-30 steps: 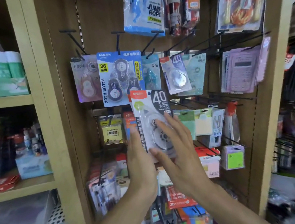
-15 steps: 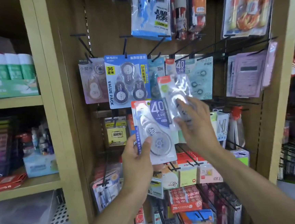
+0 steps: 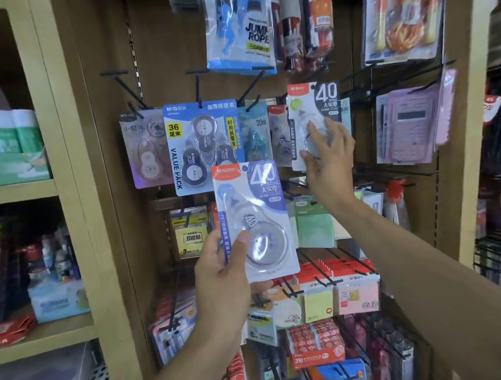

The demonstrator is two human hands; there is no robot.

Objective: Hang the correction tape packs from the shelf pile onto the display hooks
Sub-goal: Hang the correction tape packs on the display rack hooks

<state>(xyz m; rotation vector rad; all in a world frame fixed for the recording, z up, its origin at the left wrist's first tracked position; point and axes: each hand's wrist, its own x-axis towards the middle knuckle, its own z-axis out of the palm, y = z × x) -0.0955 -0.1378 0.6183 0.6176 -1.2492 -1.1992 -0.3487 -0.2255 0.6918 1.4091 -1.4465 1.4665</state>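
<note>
Two packs in play: both are correction tape cards marked "40", one per hand.
Value pack [image 3: 204,145]: hangs on its hook at the left of the row, just beside the held cards; a stray elbow or card edge could knock it swinging.
Left hand [image 3: 220,275]: grip closed on the purple pack [image 3: 256,219], thumb across the blister, fingers behind the card.
Purple pack position: held upright in front of the display, below the hook row, not on any hook.
Risk, left: thumb sits on slick plastic; attention goes right, so the card could slide or tilt out of the grip.
Right hand [image 3: 327,152]: grip closed on the green pack [image 3: 312,114], fingers spread over its blister.
Green pack position: raised against the hook row, top hole near the black hook [image 3: 354,74]; whether the hole is threaded I cannot tell.
Risk, right: hole is small and the hook tip partly hidden by the card; a miss would push neighbouring packs back or drop this one.
</note>
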